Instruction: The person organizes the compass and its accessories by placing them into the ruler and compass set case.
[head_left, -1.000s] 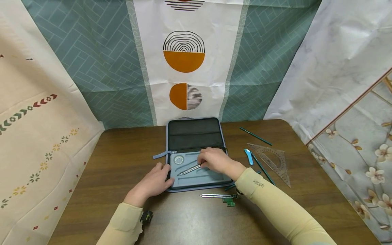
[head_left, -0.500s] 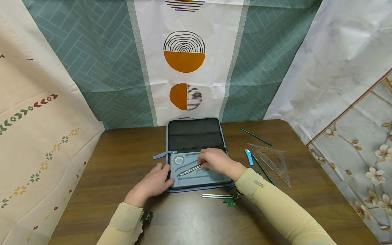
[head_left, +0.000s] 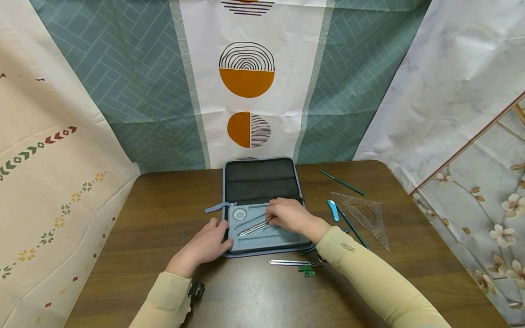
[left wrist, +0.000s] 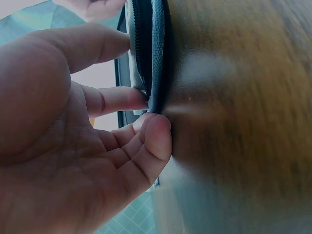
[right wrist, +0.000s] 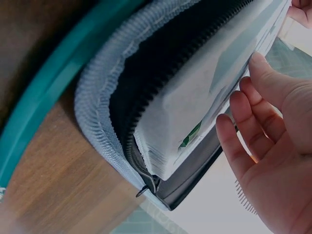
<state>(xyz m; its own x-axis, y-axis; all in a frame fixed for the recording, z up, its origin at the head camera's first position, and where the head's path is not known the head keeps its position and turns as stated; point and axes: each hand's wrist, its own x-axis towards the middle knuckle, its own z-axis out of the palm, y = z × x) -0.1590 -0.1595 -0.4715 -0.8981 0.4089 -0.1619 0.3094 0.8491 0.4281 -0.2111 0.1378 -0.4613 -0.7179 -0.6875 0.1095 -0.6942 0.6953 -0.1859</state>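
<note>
An unzipped blue-grey case (head_left: 262, 175) lies open with its lid back, and a light blue moulded tray (head_left: 266, 242) fills its near half. My right hand (head_left: 290, 214) is over the tray, pinching the upper end of a silver compass (head_left: 252, 228) that lies slanted across it. In the right wrist view the compass is hidden and the fingertips (right wrist: 229, 109) are at the tray's edge. My left hand (head_left: 207, 243) grips the case's left edge, its thumb on the tray rim and its other fingers curled by the zip (left wrist: 157, 58). A round dial-like piece (head_left: 239, 214) sits in the tray's far left corner.
To the right lie a clear set square (head_left: 378, 216), a blue cutter (head_left: 333, 211) and green pencils (head_left: 342, 183). Another metal two-legged tool (head_left: 292, 263) and a small green piece (head_left: 306, 270) are in front of the case, close to my right sleeve. A fabric pull strap (head_left: 215, 208) sticks out left.
My right fingers have shifted very slightly to the right on the compass. The left hand and the case stay where they were.
</note>
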